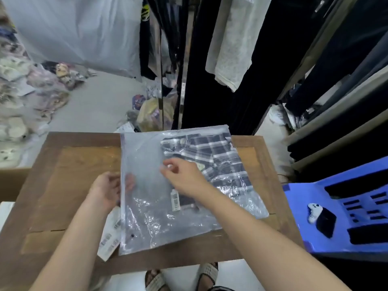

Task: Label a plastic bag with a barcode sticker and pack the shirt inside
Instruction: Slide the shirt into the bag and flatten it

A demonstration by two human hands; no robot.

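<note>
A clear plastic bag [147,217] lies flat on the brown wooden table [63,175]. Inside its right part sits a folded dark plaid shirt [212,156]. A small barcode sticker [175,199] shows near the bag's middle. My left hand [107,190] grips the bag's left edge, with fingers tucked under the plastic. My right hand [182,175] rests on top of the bag beside the shirt, its fingers pinched together on the plastic. A strip of barcode labels [110,234] lies on the table, partly under the bag's left edge.
A blue plastic stool [315,223] stands at the right with a white game controller [313,212] and a black object on it. Dark clothes hang behind the table. Bagged garments pile up on the floor at the left. My sandalled feet show below the table's front edge.
</note>
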